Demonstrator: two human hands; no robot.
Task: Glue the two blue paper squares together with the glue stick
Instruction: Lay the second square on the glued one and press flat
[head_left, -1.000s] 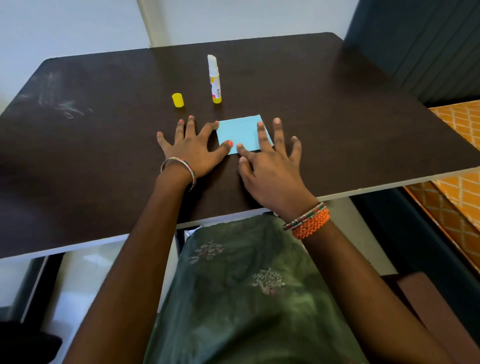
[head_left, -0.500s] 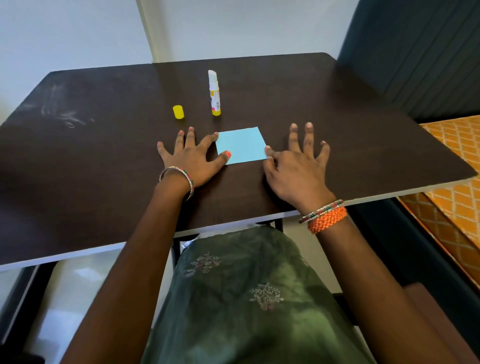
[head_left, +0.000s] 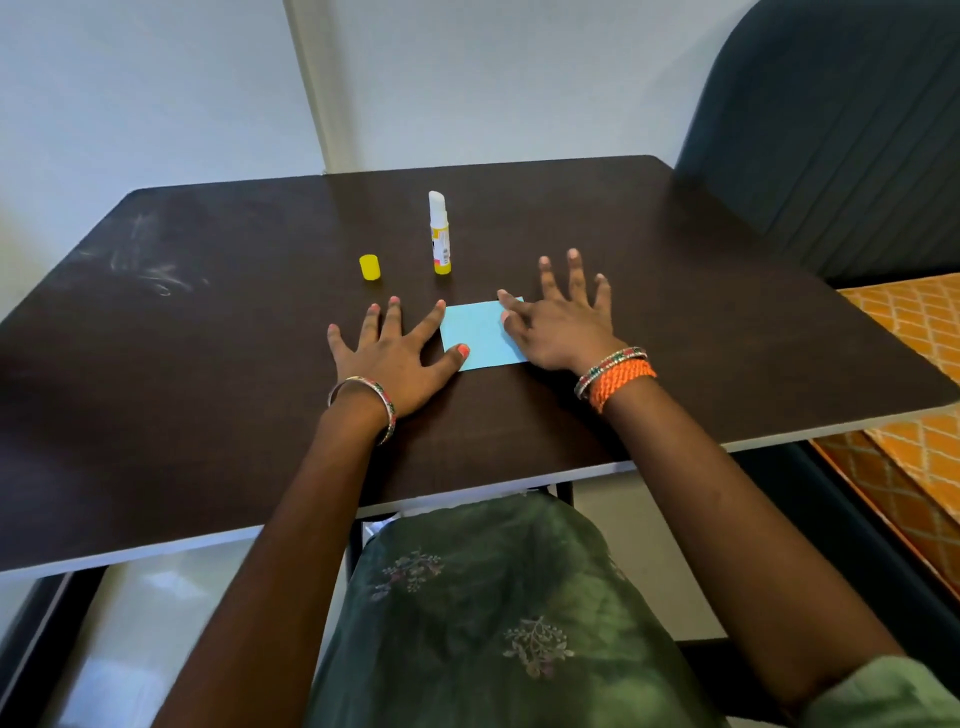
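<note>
Your grip is wide on both sides: neither hand closes round anything. Your left hand (head_left: 396, 349) lies flat with fingers spread, and its thumb tip rests on the near left part of the blue paper (head_left: 478, 336). Your right hand (head_left: 558, 325) lies flat too, fingers straight and fanned; its thumb and the inner edge of the palm press on the right side of the paper, while the other fingers reach past it onto the bare surface (head_left: 701, 332).

The blue paper sits between your two hands, flat on the dark surface, touched by both. It shows as one light blue sheet; you cannot tell from this view whether two squares lie stacked there.

Just beyond your left index finger, a little farther from you than the paper, the glue stick (head_left: 439, 232) stands upright with its white glue tip bare. To the left of it, apart from it, the yellow cap (head_left: 369, 267) stands on its own, beyond your left fingertips.

Bangles (head_left: 613, 370) circle your right wrist, with an orange band beside them, and one bangle circles the left. Pale smudges (head_left: 150, 270) mark the surface far to the left. Green patterned cloth (head_left: 493, 613) covers your lap below the near edge.
</note>
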